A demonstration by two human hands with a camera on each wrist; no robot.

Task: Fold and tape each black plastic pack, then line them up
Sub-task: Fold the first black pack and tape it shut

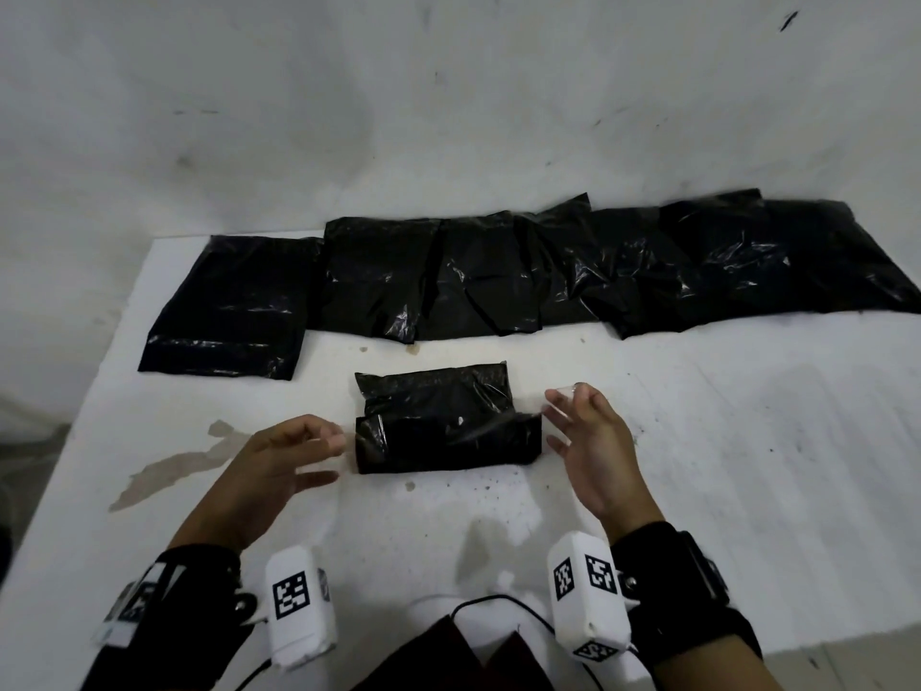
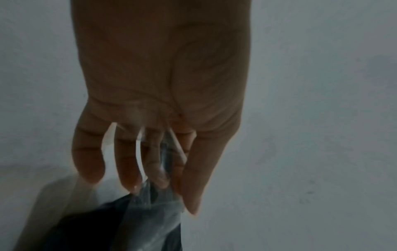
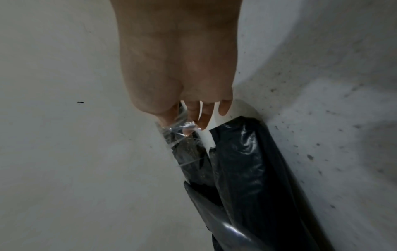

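On the far left of the white tabletop (image 1: 747, 441) a flat black pack (image 1: 229, 306) lies alone, with a row of overlapping black packs (image 1: 573, 271) running on to the right along the back edge, none of them folded small as far as the head view shows.

The left hand (image 1: 279, 461) hovers just beside the left end of the folded pack (image 1: 443, 426), which sits in the middle of the tabletop, nearer the person than the row. Its fingers are loosely spread; the left wrist view suggests the fingertips (image 2: 159, 178) pinch an end of clear tape (image 2: 150, 212), though motion blur leaves that uncertain.

The folded pack looks light, thin and slippery (the glossy film crinkles and throws back highlights), so it will likely spring open unless pressed flat along the fold. The best hold is probably at its two short ends, fingertips pinning the flap while the tape is smoothed down. The tape itself is limp and sticky and could wrinkle or cling to itself.

At the right end, the right hand (image 1: 593, 441) pinches the other end of the clear tape (image 3: 182, 129) between thumb and fingertips, with the strip stretched across the pack's top.

No brand or writing can be read on the packs; only the square black-and-white marker patterns on the wrist cameras (image 1: 588, 595) show.
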